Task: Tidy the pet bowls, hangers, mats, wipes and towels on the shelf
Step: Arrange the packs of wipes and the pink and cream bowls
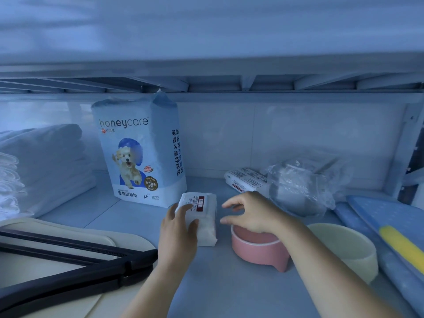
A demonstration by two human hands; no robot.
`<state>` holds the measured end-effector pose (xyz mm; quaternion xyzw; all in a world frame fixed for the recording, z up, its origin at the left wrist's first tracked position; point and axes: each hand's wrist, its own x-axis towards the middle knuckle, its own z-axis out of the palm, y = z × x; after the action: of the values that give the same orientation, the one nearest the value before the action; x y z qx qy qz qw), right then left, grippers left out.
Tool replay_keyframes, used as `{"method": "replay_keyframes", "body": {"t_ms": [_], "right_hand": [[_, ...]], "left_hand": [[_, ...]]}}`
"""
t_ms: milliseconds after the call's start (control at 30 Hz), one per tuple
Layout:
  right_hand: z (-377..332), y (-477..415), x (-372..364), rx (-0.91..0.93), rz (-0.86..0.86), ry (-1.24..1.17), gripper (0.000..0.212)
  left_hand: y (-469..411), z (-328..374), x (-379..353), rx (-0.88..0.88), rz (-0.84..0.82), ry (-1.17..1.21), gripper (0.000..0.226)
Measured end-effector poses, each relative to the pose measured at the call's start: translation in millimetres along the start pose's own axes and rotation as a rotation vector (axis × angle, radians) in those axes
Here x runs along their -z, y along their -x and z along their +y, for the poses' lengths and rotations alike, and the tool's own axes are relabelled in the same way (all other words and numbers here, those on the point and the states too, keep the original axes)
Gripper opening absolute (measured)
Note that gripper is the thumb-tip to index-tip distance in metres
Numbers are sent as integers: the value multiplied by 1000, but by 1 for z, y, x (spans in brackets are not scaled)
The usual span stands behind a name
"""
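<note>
A white wipes pack (202,214) with a red label lies on the shelf floor (229,283) in the middle. My left hand (179,235) holds its near left side, thumb on top and fingers along the edge. My right hand (252,214) hovers to the right of the pack, fingers loosely spread, above a pink pet bowl (259,249). A cream bowl (344,246) stands to the right of the pink one. Another wipes pack (245,179) lies further back.
A tall pet-pad bag (140,152) stands behind the pack. Folded white towels (46,161) are stacked at left. Black hangers (75,267) lie on cream mats (68,228) at front left. A crumpled plastic bag (298,187) and blue mats (390,226) sit at right.
</note>
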<state>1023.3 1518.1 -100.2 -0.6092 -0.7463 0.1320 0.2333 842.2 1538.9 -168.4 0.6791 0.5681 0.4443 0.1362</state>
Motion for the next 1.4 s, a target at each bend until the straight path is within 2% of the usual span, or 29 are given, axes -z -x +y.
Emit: {"method": "replay_keyframes", "body": {"t_ms": [167, 267, 433, 567, 700, 867, 933, 1100, 1233, 1400], "right_hand": [[20, -8, 25, -74, 111, -65, 38], [31, -22, 38, -116, 129, -23, 34], [46, -59, 49, -160, 54, 148, 33], [53, -76, 39, -165, -51, 262, 47], [64, -88, 22, -136, -85, 312, 46], [76, -110, 16, -121, -115, 410, 48], [78, -117, 16, -140, -128, 439, 53], [87, -127, 17, -209, -121, 460, 44], [96, -130, 11, -249, -158, 514, 57], [95, -111, 6, -192, -139, 545, 66]], "left_hand": [[2, 12, -1, -70, -30, -36, 36], [-8, 20, 3, -72, -75, -109, 32], [-45, 40, 5, -134, -146, -188, 31], [-52, 41, -15, -141, -232, -276, 35], [-34, 29, -24, -205, -227, -419, 69], [-32, 20, -15, -262, -184, -334, 87], [-33, 18, -15, -267, -186, -336, 86], [-33, 16, -14, -277, -176, -343, 82], [-35, 17, -12, -237, -192, -347, 60], [-36, 17, -10, -204, -222, -371, 37]]}}
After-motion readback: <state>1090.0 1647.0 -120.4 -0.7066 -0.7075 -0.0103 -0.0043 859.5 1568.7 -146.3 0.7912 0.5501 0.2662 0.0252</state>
